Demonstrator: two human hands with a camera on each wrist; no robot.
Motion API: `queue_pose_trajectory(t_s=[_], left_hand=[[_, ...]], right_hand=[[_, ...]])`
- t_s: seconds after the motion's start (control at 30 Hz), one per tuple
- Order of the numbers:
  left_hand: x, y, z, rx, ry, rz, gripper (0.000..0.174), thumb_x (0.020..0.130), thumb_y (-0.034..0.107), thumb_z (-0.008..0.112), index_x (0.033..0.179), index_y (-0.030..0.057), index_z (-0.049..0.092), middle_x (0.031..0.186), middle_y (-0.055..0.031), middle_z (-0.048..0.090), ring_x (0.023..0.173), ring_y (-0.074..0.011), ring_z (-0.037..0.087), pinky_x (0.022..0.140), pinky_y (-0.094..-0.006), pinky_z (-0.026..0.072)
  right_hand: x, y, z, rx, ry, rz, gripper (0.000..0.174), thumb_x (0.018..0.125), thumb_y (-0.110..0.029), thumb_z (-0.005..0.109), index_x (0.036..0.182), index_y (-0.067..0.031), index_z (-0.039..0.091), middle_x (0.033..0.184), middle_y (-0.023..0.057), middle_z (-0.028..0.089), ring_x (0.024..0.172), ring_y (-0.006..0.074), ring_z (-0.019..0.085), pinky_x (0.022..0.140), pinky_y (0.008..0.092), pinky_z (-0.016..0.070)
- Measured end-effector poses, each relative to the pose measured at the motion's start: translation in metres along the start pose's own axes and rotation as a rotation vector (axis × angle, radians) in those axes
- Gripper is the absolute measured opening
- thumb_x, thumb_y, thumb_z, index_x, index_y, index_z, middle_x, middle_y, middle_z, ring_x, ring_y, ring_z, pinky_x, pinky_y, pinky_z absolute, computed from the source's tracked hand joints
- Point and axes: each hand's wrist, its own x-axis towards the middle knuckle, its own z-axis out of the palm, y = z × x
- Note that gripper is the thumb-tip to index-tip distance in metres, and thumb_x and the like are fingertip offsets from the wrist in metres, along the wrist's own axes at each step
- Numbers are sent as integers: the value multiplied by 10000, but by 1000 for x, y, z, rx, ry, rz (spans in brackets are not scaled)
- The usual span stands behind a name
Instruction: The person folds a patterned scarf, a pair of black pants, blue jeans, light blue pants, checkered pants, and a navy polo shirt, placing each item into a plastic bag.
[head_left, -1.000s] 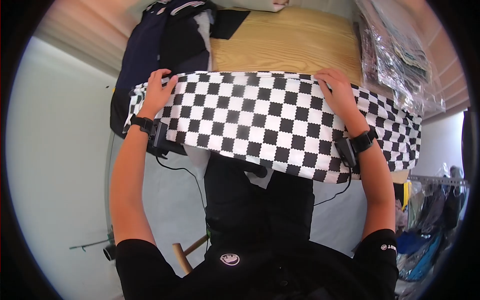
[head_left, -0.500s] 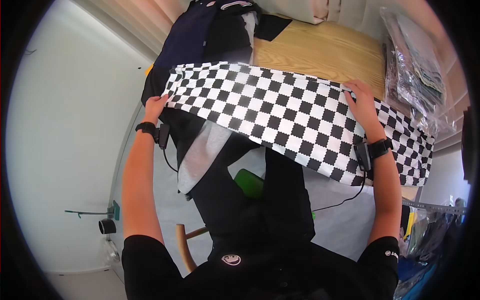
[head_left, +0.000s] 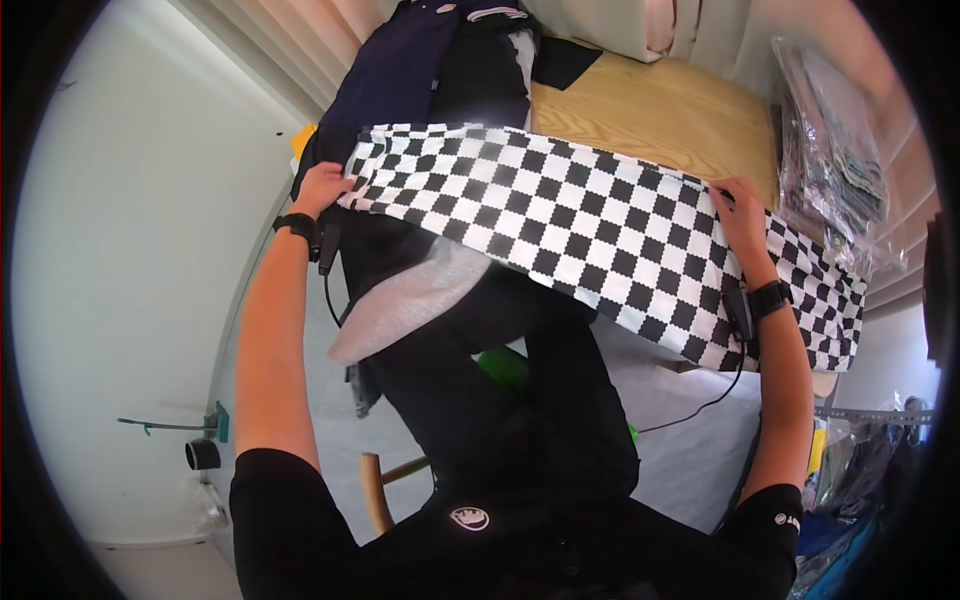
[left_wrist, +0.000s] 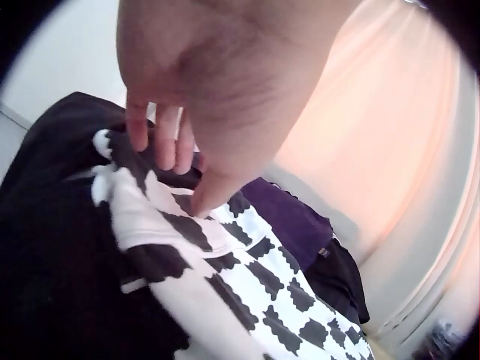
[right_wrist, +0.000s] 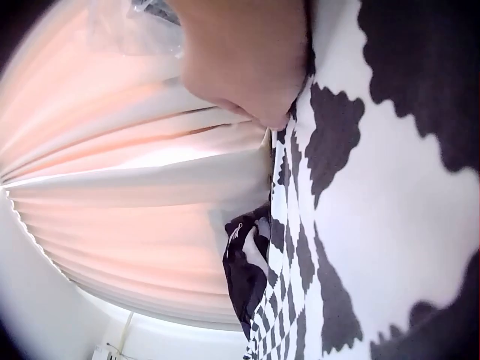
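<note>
A black-and-white checkered cloth [head_left: 560, 225] lies folded in a long band across the table, its edges slightly wavy. At its narrower left end is my left hand [head_left: 324, 188]. In the left wrist view the fingers [left_wrist: 174, 142] hang loosely over the cloth's end, with the thumb tip on the checks and a space between thumb and fingers. My right hand [head_left: 742, 215] is at the far edge toward the right, bent fingers and thumb pinching the cloth there. In the right wrist view the back of the hand hides most of the fingers.
Dark garments [head_left: 400, 80] lie at the back left, partly under the cloth. Plastic-wrapped packets [head_left: 835, 150] are stacked at the back right on the wooden table [head_left: 660, 110]. Black and grey fabric [head_left: 410, 300] hangs off the front edge. Curtains [head_left: 720, 40] stand behind.
The view has swung, and the table now sits further right. My left hand went from the far edge to the cloth's left end, then loosened its pinch; the right stays by the far edge.
</note>
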Motion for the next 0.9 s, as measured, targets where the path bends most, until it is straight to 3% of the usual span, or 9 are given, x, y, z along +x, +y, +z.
queue_pose_trajectory(t_s=[0.03, 0.07, 0.13, 0.2, 0.27, 0.33, 0.4, 0.7, 0.9], left_hand=[[7, -1, 2, 62, 51, 200, 560, 717, 208, 783, 1185, -15, 570, 1032, -126, 648, 890, -202, 627, 779, -312, 506], [15, 0, 4, 58, 51, 211, 560, 717, 208, 783, 1185, -15, 570, 1032, -126, 648, 890, -202, 627, 779, -312, 506], [20, 28, 10, 124, 131, 431, 558, 733, 203, 764, 1217, 22, 555, 1121, -133, 611, 983, -238, 597, 851, -345, 489], [22, 49, 17, 105, 147, 525, 478, 764, 181, 735, 1203, 75, 579, 1108, -120, 608, 975, -254, 593, 861, -349, 480], [34, 58, 20, 151, 110, 598, 369, 770, 185, 723, 1109, 67, 637, 1021, -117, 639, 931, -258, 605, 842, -342, 481], [40, 63, 23, 234, 64, 564, 263, 773, 199, 718, 989, 55, 678, 900, -114, 659, 897, -260, 610, 807, -337, 484], [40, 63, 24, 307, 165, 679, 193, 804, 214, 696, 901, 48, 678, 846, -109, 664, 827, -258, 627, 750, -347, 488], [39, 53, 18, 105, 219, 614, 142, 897, 141, 590, 975, 25, 612, 870, -121, 643, 797, -252, 637, 731, -325, 494], [43, 56, 20, 157, 245, 619, 155, 892, 165, 600, 971, 34, 625, 861, -104, 640, 786, -251, 638, 711, -327, 496]], right_hand=[[0, 0, 1, -5, 5, -1, 99, 812, -121, 657, 859, -36, 672, 896, 105, 638, 898, 303, 579, 800, 376, 456], [-1, 0, 2, 1, 13, -2, 103, 802, -120, 664, 860, -36, 671, 907, 106, 638, 906, 307, 576, 808, 378, 454], [1, -4, -4, 13, 6, 4, 127, 767, -114, 688, 877, -52, 678, 935, 95, 636, 933, 306, 566, 831, 382, 450], [2, -14, -12, 11, -15, -57, 129, 759, -104, 691, 882, -65, 687, 937, 73, 635, 945, 287, 561, 841, 376, 443], [2, -7, -6, 19, -18, -27, 125, 761, -98, 690, 883, -71, 690, 933, 65, 635, 943, 278, 560, 846, 377, 438], [-2, -3, -6, 18, -32, -4, 122, 762, -91, 689, 884, -77, 694, 929, 57, 634, 941, 269, 559, 851, 377, 433], [2, -5, -6, 3, -30, -20, 93, 764, -76, 687, 857, -66, 689, 925, 57, 633, 937, 267, 557, 844, 378, 427], [5, -13, -7, -54, -64, -77, 69, 806, -95, 651, 833, -37, 625, 964, 74, 612, 943, 285, 534, 864, 390, 391], [5, -8, -6, -159, -32, -63, 91, 855, -113, 597, 897, -34, 581, 995, 89, 588, 975, 291, 514, 884, 397, 372]])
